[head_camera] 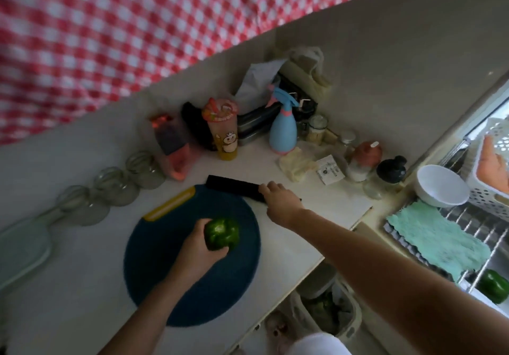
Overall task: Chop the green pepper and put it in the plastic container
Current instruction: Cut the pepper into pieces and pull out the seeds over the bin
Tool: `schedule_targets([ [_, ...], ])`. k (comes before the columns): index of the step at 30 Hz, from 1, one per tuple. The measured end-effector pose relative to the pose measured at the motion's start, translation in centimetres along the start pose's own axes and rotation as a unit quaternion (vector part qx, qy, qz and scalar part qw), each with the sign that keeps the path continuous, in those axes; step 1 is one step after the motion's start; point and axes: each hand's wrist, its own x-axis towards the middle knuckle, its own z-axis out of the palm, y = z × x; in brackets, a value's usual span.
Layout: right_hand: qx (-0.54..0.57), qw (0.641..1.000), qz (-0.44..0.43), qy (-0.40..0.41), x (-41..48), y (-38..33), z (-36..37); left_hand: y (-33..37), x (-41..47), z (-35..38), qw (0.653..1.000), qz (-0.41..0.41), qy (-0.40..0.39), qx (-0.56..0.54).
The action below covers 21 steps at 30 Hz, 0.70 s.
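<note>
Right hand [281, 200] grasps knife [234, 186] at counter's back; left hand [198, 250] grips green pepper [221, 233] on cutting board [165, 272]; rounded pepper may roll under blade.

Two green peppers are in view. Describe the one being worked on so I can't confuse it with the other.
Find the round dark blue cutting board on the white counter. The green pepper sits on it, gripped by the left hand. The other pepper lies far right on the metal rack beside the teal cloth, untouched.

no text or label is sharp enough to read.
</note>
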Motion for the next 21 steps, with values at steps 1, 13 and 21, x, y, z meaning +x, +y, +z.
schedule_targets([
  [1, -0.018, 1.0, 0.0, -0.008, 0.6, -0.3, 0.2, -0.6, -0.2, -0.5, 1.0, -0.012, 0.0, -0.005],
  [13, 0.006, 0.999, 0.022, -0.032, 4.1, -2.1, 0.0, -1.9, -0.3, -0.8, 0.991, -0.023, 0.133, -0.025],
  [21, 0.104, 0.992, -0.051, 0.046, -0.3, -4.3, -1.6, -1.2, -0.2, 1.6, 0.986, -0.02, 0.157, -0.05],
])
